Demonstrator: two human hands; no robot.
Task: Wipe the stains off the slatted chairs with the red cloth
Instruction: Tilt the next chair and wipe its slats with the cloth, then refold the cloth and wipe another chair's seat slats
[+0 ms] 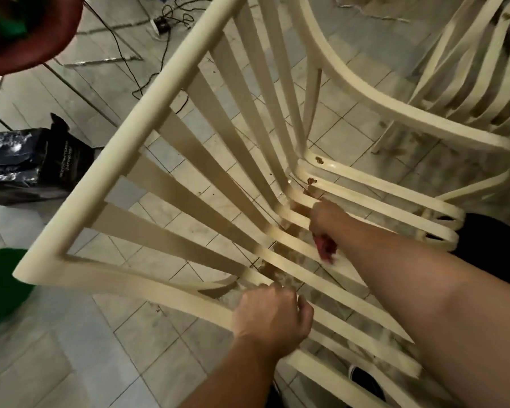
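A cream slatted chair fills the middle of the head view, its back leaning toward me. Brown stains mark the seat slats where they meet the back. My right hand reaches into that corner and grips the red cloth, of which only a small bunched part shows below the fist. My left hand grips the chair's near side rail, fingers curled round it. A second cream slatted chair, with dirty brown marks, stands at the upper right.
The floor is pale tile. A black bag lies at the left, a green object at the lower left, a dark red rounded object at the top left. Cables and a charger lie on the floor behind.
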